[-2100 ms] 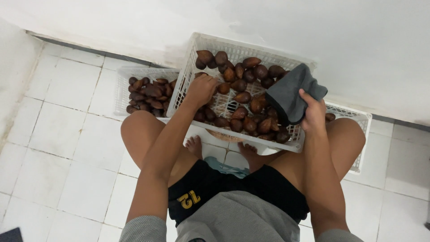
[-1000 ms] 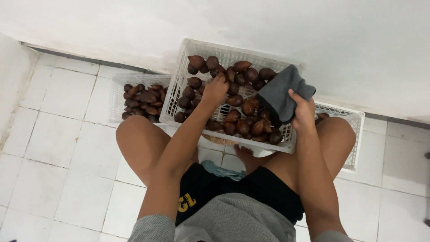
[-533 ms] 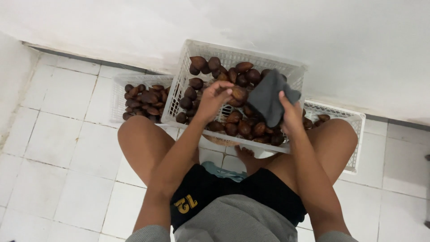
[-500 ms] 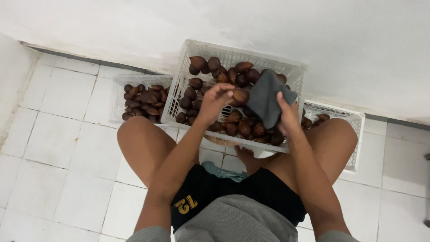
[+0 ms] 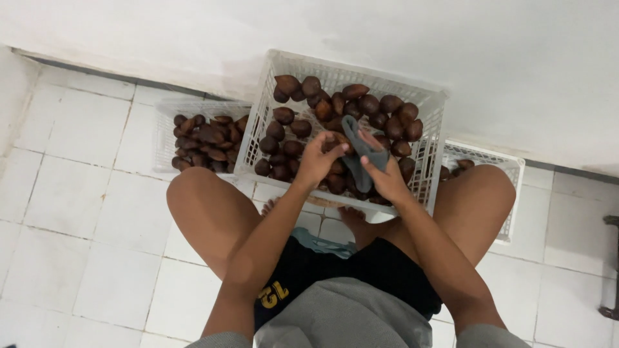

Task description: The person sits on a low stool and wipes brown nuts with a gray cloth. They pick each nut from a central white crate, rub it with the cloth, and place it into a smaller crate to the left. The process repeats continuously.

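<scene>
A white plastic crate [image 5: 265, 103] full of brown scaly fruits [image 5: 371, 103] rests between my knees. Over its near half my left hand [image 5: 317, 161] grips one brown fruit [image 5: 338, 138]. My right hand [image 5: 385, 175] holds a dark grey cloth [image 5: 356, 145] pressed against that fruit. The two hands meet over the crate, the cloth draped between them and partly hiding the fruit.
A lower white crate [image 5: 164, 132] with more brown fruits stands on the left by the wall. Another white crate [image 5: 509, 187] sits behind my right knee. My bare legs flank the middle crate on a white tiled floor [image 5: 71, 193]. A dark object [image 5: 609, 270] stands at the right edge.
My left hand lifted a fruit out of the pile. My right hand brought the grey cloth leftward from the crate's right side to meet it.
</scene>
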